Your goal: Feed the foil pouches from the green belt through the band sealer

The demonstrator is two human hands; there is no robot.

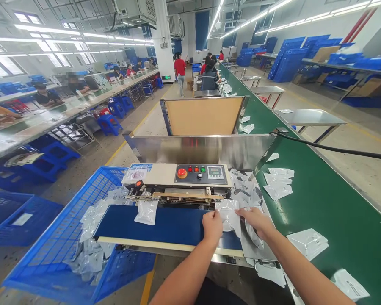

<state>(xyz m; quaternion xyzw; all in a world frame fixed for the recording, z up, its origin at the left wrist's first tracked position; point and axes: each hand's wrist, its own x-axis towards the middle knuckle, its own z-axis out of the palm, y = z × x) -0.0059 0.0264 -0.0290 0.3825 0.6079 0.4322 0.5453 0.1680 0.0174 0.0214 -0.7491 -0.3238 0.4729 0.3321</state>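
Observation:
A white plastic pouch (230, 217) is stretched between my two hands at the right end of a band sealing machine (165, 174). My left hand (212, 227) pinches its left edge over the blue belt (178, 222). On the opposite side, the fingers of my right hand (256, 219) close on the pouch's right edge. The pouch's upper edge lies at the machine's sealing slot. Another pouch (147, 212) hangs from the slot farther left, above the belt. More pouches (246, 188) are heaped beside the machine, just beyond my right hand.
A blue crate (51, 250) with bagged pouches stands left of the belt. To the right runs a green conveyor (307, 199) carrying scattered pouches (277, 182). A metal panel (203, 148) rises behind the machine. A black cable (333, 149) crosses the conveyor's far edge. Several people sit farther off.

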